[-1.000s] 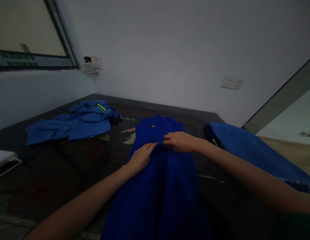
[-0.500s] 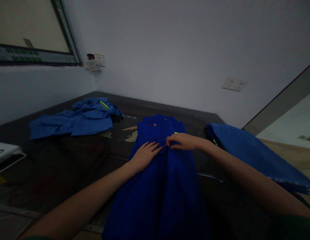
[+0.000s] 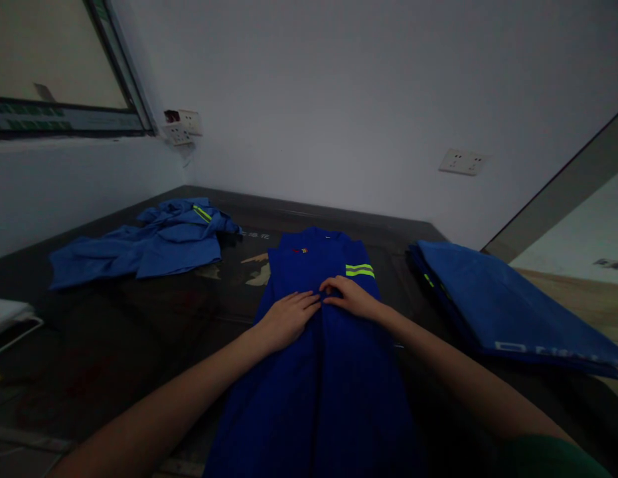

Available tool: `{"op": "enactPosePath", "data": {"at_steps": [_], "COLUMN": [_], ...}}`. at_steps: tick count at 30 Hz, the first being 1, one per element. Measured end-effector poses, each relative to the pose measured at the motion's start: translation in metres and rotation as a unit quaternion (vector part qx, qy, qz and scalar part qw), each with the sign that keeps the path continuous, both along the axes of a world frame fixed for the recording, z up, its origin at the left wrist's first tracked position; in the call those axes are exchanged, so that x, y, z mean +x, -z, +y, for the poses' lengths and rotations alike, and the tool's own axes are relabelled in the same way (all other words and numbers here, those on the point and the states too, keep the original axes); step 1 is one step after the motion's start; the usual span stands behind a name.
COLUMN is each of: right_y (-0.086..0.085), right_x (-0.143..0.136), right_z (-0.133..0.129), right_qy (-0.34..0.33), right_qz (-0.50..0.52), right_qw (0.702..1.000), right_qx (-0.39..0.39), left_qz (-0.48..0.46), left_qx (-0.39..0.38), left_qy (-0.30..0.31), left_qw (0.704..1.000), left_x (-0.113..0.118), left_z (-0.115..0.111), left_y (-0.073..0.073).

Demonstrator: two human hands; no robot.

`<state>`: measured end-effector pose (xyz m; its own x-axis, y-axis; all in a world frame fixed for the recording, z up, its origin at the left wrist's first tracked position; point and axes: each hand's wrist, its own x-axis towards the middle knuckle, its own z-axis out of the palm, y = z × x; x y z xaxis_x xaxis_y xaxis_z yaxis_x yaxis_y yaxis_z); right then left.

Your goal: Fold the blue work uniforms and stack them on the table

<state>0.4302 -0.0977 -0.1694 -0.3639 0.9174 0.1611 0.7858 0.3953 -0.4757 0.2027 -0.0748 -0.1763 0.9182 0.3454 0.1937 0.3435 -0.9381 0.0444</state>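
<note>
A dark blue garment [image 3: 309, 265] lies lengthwise on the dark table, its collar toward the wall and its lower part toward me. It has a yellow-green striped band at the right and a small red and yellow mark at the upper left. My left hand [image 3: 290, 320] rests flat on its middle, fingers stretched toward the centre line. Just right of it, my right hand [image 3: 349, 297] has curled fingers, thumb and index near together at the front edge of the cloth. Its fingertips seem to pinch the fabric.
A crumpled lighter blue garment [image 3: 174, 239] lies at the table's back left. Folded blue clothes [image 3: 508, 305] are stacked at the right. A white object [image 3: 10, 318] sits at the left edge. The dark table [image 3: 139, 325] meets the wall behind.
My right hand has moved left and slightly down, closer to my left hand, uncovering the striped band. The garment's front edges lie closer together. The view has shifted slightly.
</note>
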Motion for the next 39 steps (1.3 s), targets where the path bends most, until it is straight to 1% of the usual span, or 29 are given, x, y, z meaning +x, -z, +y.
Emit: {"op": "enactPosePath", "data": {"at_steps": [2, 4, 5, 7, 10, 12, 16, 19, 22, 25, 28, 30, 34, 37, 39], "right_y": [0.002, 0.002, 0.002, 0.001, 0.003, 0.008, 0.023, 0.03, 0.027, 0.02, 0.017, 0.019, 0.024, 0.023, 0.02], "right_x": [0.0, 0.0, 0.0, 0.001, 0.002, 0.001, -0.007, -0.011, -0.012, -0.01, -0.009, -0.01, -0.015, -0.018, -0.019], "right_z": [-0.002, -0.004, -0.004, -0.004, -0.003, -0.003, -0.005, -0.007, -0.009, -0.009, -0.008, -0.007, -0.008, -0.009, -0.01], "right_qy": [0.014, 0.007, 0.003, 0.004, 0.018, 0.027, 0.04, 0.04, 0.042, 0.051, 0.063, 0.064, 0.059, 0.058, 0.056], "right_qz": [-0.073, -0.117, -0.12, -0.087, -0.006, 0.013, -0.037, -0.067, -0.065, -0.033, -0.013, -0.028, -0.094, -0.106, -0.109], "right_qw": [0.997, 0.992, 0.992, 0.996, 0.999, 0.998, 0.997, 0.994, 0.994, 0.995, 0.995, 0.994, 0.991, 0.991, 0.99], "right_qx": [0.034, 0.041, 0.039, 0.038, 0.051, 0.061, 0.061, 0.071, 0.075, 0.074, 0.08, 0.082, 0.07, 0.064, 0.065], "left_qz": [-0.009, -0.012, -0.009, -0.001, 0.007, 0.007, 0.007, 0.01, 0.02, 0.031, 0.037, 0.046, 0.073, 0.047, 0.008], "left_qx": [0.002, 0.002, -0.001, -0.017, -0.044, -0.048, -0.041, -0.013, 0.029, 0.051, 0.05, 0.032, -0.046, -0.119, -0.177], "left_qy": [-0.016, -0.04, -0.052, -0.067, -0.066, -0.065, -0.075, -0.069, -0.056, -0.065, -0.07, -0.053, -0.01, -0.025, -0.058], "left_qw": [1.0, 0.999, 0.999, 0.998, 0.997, 0.997, 0.996, 0.997, 0.998, 0.996, 0.996, 0.997, 0.996, 0.991, 0.983], "left_x": [-0.002, -0.003, -0.002, 0.0, 0.007, 0.011, 0.016, 0.014, 0.008, 0.002, -0.002, -0.003, -0.004, -0.002, 0.002], "left_z": [0.0, 0.001, 0.001, 0.001, -0.001, -0.003, -0.005, -0.003, -0.001, 0.001, 0.002, 0.003, 0.003, 0.003, 0.005], "left_y": [-0.005, -0.009, -0.009, -0.007, 0.0, 0.003, 0.007, 0.008, 0.0, -0.016, -0.029, -0.032, -0.025, -0.02, -0.018]}}
